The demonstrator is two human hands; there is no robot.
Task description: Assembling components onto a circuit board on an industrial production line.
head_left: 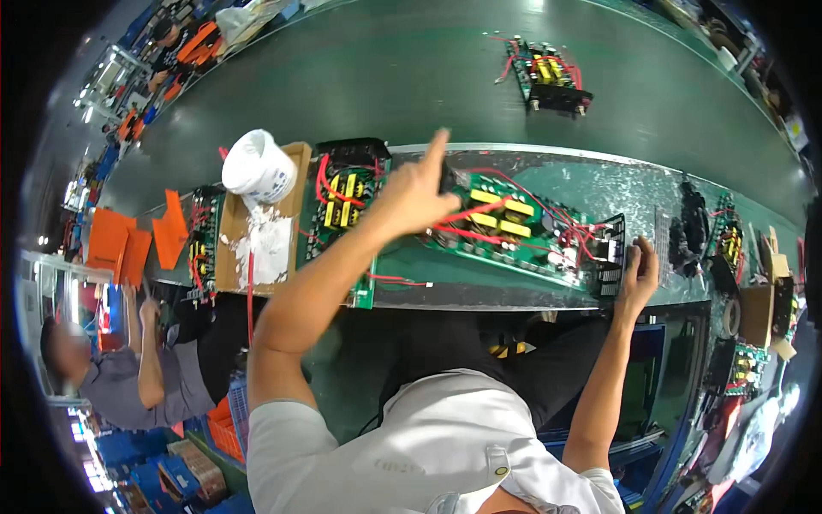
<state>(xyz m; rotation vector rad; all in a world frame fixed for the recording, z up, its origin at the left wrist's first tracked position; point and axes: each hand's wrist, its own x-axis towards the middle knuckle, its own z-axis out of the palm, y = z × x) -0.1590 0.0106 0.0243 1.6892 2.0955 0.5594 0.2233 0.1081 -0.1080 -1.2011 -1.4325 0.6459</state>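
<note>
A long green circuit board (514,224) with yellow transformers and red wires lies on the bench in front of me, slightly slanted. At its left end my left hand (415,197) is beside a black end piece (447,178); the index finger is stretched out and the thumb is apart from it. Some of its other fingers are hidden. At the board's right end stands a slotted black end panel (611,255). My right hand (638,278) is against the outer side of that panel, fingers extended and loosely bent, not wrapped round it.
Left of the board are another circuit board (344,201), a cardboard tray (226,265) with white paste, and a white tub (259,167). One more board (550,75) sits on the green surface beyond. Black parts (687,227) lie right. A co-worker (145,368) sits at left.
</note>
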